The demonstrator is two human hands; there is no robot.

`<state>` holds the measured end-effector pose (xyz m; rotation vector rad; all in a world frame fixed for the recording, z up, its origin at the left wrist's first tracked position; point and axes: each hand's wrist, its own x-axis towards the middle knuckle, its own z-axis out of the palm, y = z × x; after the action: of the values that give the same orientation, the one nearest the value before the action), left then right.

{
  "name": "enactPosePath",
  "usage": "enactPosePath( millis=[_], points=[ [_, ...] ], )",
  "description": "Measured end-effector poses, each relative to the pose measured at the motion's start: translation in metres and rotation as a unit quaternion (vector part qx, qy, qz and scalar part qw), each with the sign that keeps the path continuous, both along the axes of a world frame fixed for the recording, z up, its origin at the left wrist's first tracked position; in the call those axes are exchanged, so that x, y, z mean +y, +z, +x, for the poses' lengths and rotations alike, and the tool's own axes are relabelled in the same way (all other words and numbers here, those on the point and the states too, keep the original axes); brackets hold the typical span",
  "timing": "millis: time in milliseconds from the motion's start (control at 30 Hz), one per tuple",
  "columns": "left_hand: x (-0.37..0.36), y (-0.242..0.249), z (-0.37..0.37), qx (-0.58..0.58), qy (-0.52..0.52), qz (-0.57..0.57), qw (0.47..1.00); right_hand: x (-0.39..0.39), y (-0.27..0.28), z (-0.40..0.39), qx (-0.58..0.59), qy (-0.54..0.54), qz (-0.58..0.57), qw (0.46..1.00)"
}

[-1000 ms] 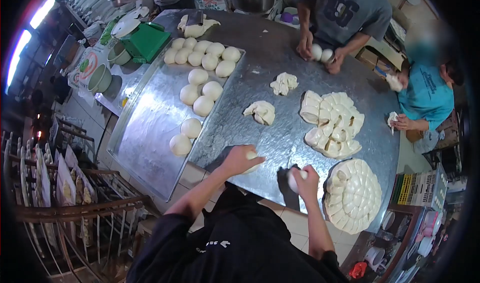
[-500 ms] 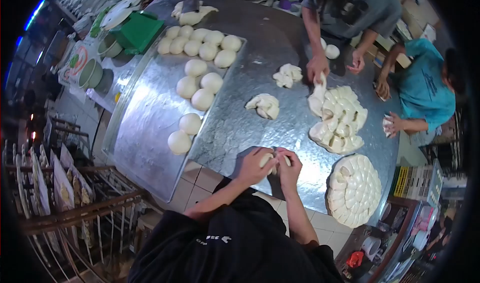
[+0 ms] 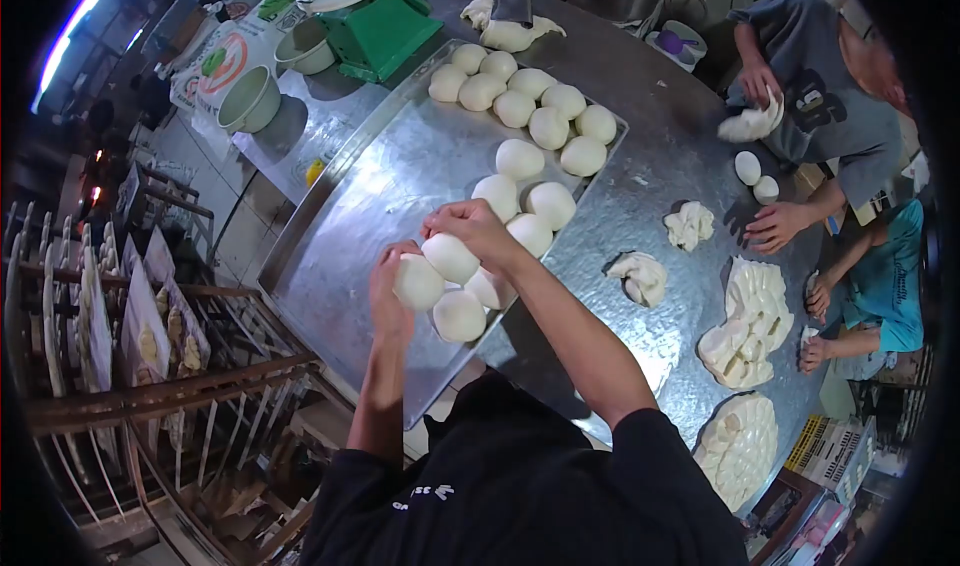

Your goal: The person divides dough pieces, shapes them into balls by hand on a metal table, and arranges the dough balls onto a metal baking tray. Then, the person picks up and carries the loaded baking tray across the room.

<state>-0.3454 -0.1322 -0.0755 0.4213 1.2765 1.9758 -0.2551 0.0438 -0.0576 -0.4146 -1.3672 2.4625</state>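
Note:
My left hand [image 3: 390,291] is closed around a smooth white dough ball [image 3: 418,283] over the metal tray [image 3: 330,236]. Just beside it, my right hand [image 3: 473,231] grips another dough ball [image 3: 450,259] from above, its fingertips bent over the far side. These two balls are close together or touching. Under and beside my right wrist are two more balls, one partly hidden by the wrist and a nearer one [image 3: 459,316] in full view. Several dough balls [image 3: 515,108] sit in rows toward the tray's far right side.
Loose dough pieces [image 3: 638,278] and larger divided dough slabs [image 3: 745,321] lie on the metal table [image 3: 640,171]. A co-worker's hand [image 3: 762,84] lifts dough at the far right. A green scale [image 3: 375,36] stands beyond the tray, and a rack [image 3: 170,396] is at left.
Both my hands have moved from the table edge leftward over the tray, each with a dough ball. My view has turned left. The co-worker has lifted a dough piece off the slab.

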Motion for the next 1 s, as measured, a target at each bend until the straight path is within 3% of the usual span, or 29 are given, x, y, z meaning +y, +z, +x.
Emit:
enactPosePath(
  millis=[33,67,100,167,200,233,267,333,367,400,467,533,600,667,733,833,900,933,1000],
  points=[
    [-0.005,-0.033,-0.014,0.233,0.014,-0.173,0.957,0.003,-0.030,-0.012,-0.052,-0.018,0.228,0.972],
    [-0.012,-0.054,-0.019,0.445,0.023,-0.330,0.832,0.004,-0.060,-0.020,-0.104,-0.030,0.442,0.891],
    [-0.020,-0.051,-0.018,0.441,0.018,-0.333,0.833,0.000,-0.082,-0.022,-0.036,-0.118,0.573,0.810],
    [-0.031,-0.022,-0.017,0.526,0.002,-0.336,0.782,-0.017,-0.028,0.002,-0.029,-0.298,0.507,0.808],
    [-0.038,-0.017,-0.016,0.520,-0.008,-0.337,0.785,-0.019,-0.009,0.024,-0.050,-0.319,0.449,0.833],
    [-0.042,-0.014,-0.016,0.475,0.039,-0.302,0.826,-0.016,0.002,0.053,-0.074,-0.345,0.391,0.850],
    [-0.037,-0.011,-0.015,0.426,0.082,-0.261,0.863,-0.009,0.003,0.086,-0.107,-0.394,0.394,0.823],
    [-0.014,-0.003,-0.006,0.411,0.060,-0.238,0.878,0.017,0.000,0.157,-0.246,-0.452,0.480,0.710],
    [0.002,0.003,-0.001,0.402,0.059,-0.227,0.885,0.028,-0.008,0.194,-0.364,-0.420,0.560,0.615],
    [0.024,0.011,0.007,0.399,0.036,-0.211,0.891,0.032,-0.021,0.224,-0.447,-0.412,0.538,0.584],
    [0.084,0.032,0.034,0.506,-0.075,-0.112,0.852,0.027,-0.045,0.258,-0.483,-0.358,0.517,0.609],
    [0.149,0.053,0.063,0.483,-0.235,0.019,0.843,0.020,-0.056,0.278,-0.439,-0.342,0.536,0.635],
    [0.208,0.066,0.102,0.516,-0.311,0.064,0.795,0.009,-0.053,0.286,-0.375,-0.406,0.234,0.800],
    [0.276,0.050,0.150,0.441,-0.400,0.122,0.794,-0.023,-0.017,0.271,-0.413,-0.459,0.259,0.742],
    [0.338,0.028,0.203,0.487,-0.421,0.145,0.752,-0.065,0.019,0.274,-0.361,-0.515,0.211,0.748],
    [0.387,-0.027,0.278,0.559,-0.397,0.094,0.722,-0.118,0.059,0.305,-0.341,-0.605,0.115,0.710],
    [0.395,-0.040,0.312,0.694,-0.352,0.011,0.628,-0.137,0.064,0.333,-0.285,-0.694,0.111,0.651],
    [0.392,-0.038,0.317,0.696,-0.360,0.019,0.621,-0.145,0.061,0.349,-0.259,-0.737,0.105,0.616],
    [0.378,-0.028,0.306,0.588,-0.447,0.103,0.666,-0.163,0.018,0.395,-0.271,-0.726,0.084,0.626]
  ],
)
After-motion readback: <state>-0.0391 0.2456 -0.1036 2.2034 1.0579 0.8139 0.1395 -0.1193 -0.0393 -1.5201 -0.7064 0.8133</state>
